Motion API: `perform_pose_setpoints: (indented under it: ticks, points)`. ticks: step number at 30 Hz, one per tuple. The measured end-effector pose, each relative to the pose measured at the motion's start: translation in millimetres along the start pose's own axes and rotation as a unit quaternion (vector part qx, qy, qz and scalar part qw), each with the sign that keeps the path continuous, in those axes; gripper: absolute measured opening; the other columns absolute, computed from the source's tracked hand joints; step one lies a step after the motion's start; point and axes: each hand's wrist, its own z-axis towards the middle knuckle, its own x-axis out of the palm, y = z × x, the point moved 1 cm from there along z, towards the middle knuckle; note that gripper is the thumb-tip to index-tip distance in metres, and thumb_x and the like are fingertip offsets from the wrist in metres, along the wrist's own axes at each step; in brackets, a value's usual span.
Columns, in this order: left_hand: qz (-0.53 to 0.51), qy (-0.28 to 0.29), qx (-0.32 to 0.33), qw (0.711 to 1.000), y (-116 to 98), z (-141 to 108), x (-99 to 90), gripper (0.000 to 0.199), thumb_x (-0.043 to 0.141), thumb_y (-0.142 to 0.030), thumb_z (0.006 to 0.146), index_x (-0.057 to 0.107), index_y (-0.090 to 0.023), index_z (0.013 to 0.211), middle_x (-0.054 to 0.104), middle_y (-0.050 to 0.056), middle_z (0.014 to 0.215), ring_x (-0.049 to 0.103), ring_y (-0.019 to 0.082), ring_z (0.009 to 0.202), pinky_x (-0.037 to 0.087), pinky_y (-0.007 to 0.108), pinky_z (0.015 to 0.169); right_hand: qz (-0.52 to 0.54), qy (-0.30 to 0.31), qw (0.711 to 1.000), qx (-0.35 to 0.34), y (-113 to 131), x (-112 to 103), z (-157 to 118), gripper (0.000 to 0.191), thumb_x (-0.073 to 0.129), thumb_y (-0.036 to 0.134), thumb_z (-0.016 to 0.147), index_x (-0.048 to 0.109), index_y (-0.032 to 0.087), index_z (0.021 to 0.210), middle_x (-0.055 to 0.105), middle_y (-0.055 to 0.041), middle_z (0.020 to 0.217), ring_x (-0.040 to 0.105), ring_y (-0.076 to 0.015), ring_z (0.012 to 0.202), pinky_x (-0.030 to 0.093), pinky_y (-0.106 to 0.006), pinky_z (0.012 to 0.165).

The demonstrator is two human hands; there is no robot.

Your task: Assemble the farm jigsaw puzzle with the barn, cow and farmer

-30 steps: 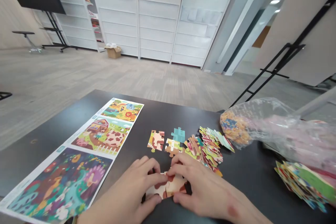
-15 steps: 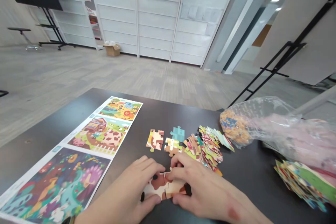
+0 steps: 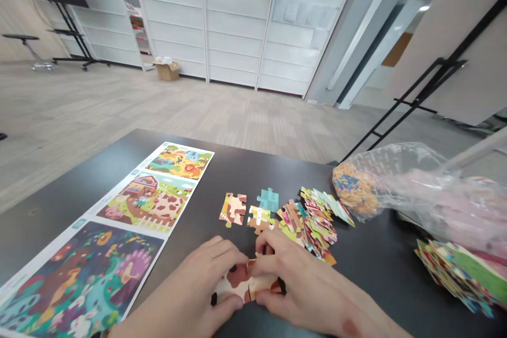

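Two cream and brown jigsaw pieces lie edge to edge between my hands, low over the dark table. My left hand [image 3: 217, 280] pinches the left jigsaw piece [image 3: 234, 284] between thumb and fingers. The right jigsaw piece [image 3: 259, 285] is gripped by my right hand [image 3: 285, 280], whose fingers cover part of it. A thin dark line shows at the lower part of the seam; whether the tabs are fully locked I cannot tell. Just beyond my fingers lie a cow-patterned piece [image 3: 236, 208], a teal piece [image 3: 269, 199] and a cream-and-green piece [image 3: 259, 218].
A heap of jigsaw pieces [image 3: 317, 222] lies beyond my right hand. Left is a printed picture sheet [image 3: 134, 170] with three scenes. At right are a clear plastic bag of pieces [image 3: 354, 190] and another stack of pieces [image 3: 455, 274]. The dark table [image 3: 137, 140] ends before the carpet.
My right hand has shifted slightly left, and the two pieces sit closer together with a narrower gap at the seam. The camera view has tilted a little.
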Motion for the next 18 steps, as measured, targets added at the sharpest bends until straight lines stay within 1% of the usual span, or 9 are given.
perform_pose_setpoints:
  ticks: [6,10,12,16,18]
  points:
    - [-0.009,-0.009,-0.001,1.000,3.5,-1.7,1.2,0.030,0.069,-0.009,0.082,0.063,-0.027,0.105,0.065,-0.002,0.106,0.060,0.019,0.098,0.042,0.028,0.085,0.017,0.016,0.999,0.021,2.5,-3.7,0.0,0.020,0.072,0.015,0.084,0.079,0.029,0.098,0.055,-0.0024,0.110,0.057,-0.0200,0.104,0.045,-0.031,0.087]
    - [-0.005,-0.004,-0.010,1.000,2.9,-0.3,-0.1,0.031,0.071,-0.009,0.081,0.063,-0.027,0.104,0.066,-0.002,0.106,0.061,0.019,0.097,0.042,0.028,0.084,0.009,0.015,1.000,0.018,5.2,-3.2,-0.5,0.018,0.070,0.013,0.084,0.078,0.026,0.094,0.055,-0.0033,0.109,0.057,-0.0207,0.105,0.045,-0.031,0.087]
    - [-0.004,-0.006,-0.012,1.000,2.6,0.0,-0.6,0.030,0.071,-0.009,0.081,0.064,-0.026,0.103,0.066,-0.002,0.104,0.061,0.019,0.097,0.042,0.027,0.083,0.004,0.014,1.000,0.019,5.0,-3.2,0.7,0.018,0.070,0.013,0.085,0.077,0.026,0.095,0.055,-0.0036,0.109,0.057,-0.0211,0.105,0.045,-0.031,0.088]
    - [-0.009,-0.016,-0.008,1.000,3.2,-1.1,0.2,0.030,0.071,-0.008,0.080,0.064,-0.026,0.103,0.066,-0.004,0.102,0.062,0.018,0.094,0.042,0.027,0.081,0.023,0.022,0.999,0.024,1.2,-2.8,3.1,0.013,0.074,0.015,0.083,0.076,0.025,0.092,0.055,-0.0026,0.109,0.057,-0.0198,0.101,0.045,-0.030,0.085]
    - [-0.011,-0.021,-0.007,1.000,3.7,-1.9,1.3,0.030,0.071,-0.008,0.081,0.063,-0.026,0.103,0.067,-0.004,0.102,0.062,0.018,0.094,0.042,0.027,0.081,0.040,0.021,0.999,0.030,-0.3,-2.0,2.8,0.013,0.076,0.015,0.081,0.076,0.025,0.090,0.054,-0.0022,0.109,0.057,-0.0190,0.100,0.046,-0.030,0.085]
